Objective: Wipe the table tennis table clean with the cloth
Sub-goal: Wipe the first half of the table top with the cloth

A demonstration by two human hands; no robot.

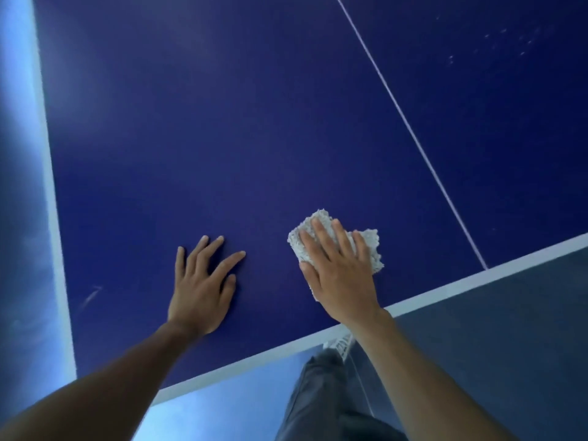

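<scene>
The dark blue table tennis table [238,122] fills most of the view, with white edge bands on the left and along the near side. A crumpled white cloth [370,246] lies on the surface close to the near edge. My right hand [337,268] presses flat on the cloth with straight, spread fingers, covering its middle. My left hand [203,281] rests palm down on the bare table to the left of the cloth, fingers spread.
A thin white centre line [410,132] runs diagonally from the top to the near edge. Faint pale specks [496,39] mark the surface at the upper right, and a small scuff [90,296] sits near the left edge. Grey floor [509,329] and my trouser leg [318,393] lie below.
</scene>
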